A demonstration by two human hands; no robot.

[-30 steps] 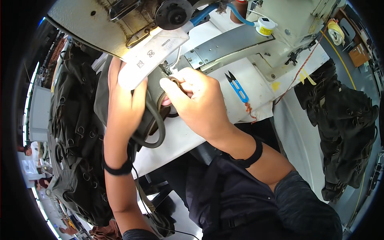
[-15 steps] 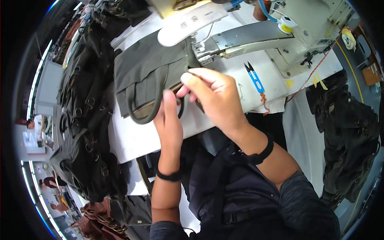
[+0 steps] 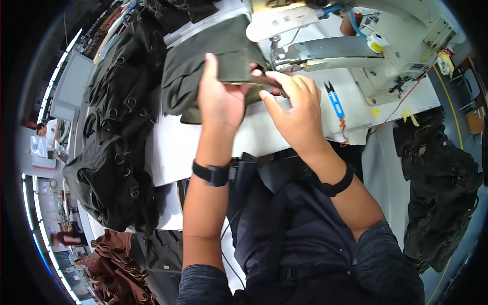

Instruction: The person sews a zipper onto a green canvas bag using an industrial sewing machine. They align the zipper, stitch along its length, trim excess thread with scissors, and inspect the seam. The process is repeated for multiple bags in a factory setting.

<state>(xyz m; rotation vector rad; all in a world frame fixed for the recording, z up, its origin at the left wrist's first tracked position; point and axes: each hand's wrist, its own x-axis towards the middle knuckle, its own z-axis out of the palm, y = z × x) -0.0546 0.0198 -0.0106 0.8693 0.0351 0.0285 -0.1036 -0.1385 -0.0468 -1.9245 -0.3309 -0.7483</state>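
Note:
A dark olive cloth bag (image 3: 231, 38) lies on the white table, beside the sewing machine's narrow arm (image 3: 333, 51). My left hand (image 3: 221, 101) grips the bag's near edge, its thumb stretched over the cloth and its fingers partly hidden beneath and behind it. At the bag's right corner, my right hand (image 3: 300, 109) has thumb and fingers curled round the brownish edge strip (image 3: 264, 81). Part of that grip is hidden by the hand itself. Blue thread snips (image 3: 335, 101) with an orange cord lie on the table right of my right hand.
The machine's white head (image 3: 282, 24) overhangs the bag's far right. Dark bags with metal rings (image 3: 122, 117) are heaped along the left; more dark bags (image 3: 439, 188) hang at the right. Reddish-brown pieces (image 3: 114, 264) lie lower left. A thread spool (image 3: 351, 24) stands behind the machine arm.
My left hand has moved up onto the bag's cloth, and my right hand has shifted to the bag's corner. The bag's looped handles, seen earlier, are now out of sight.

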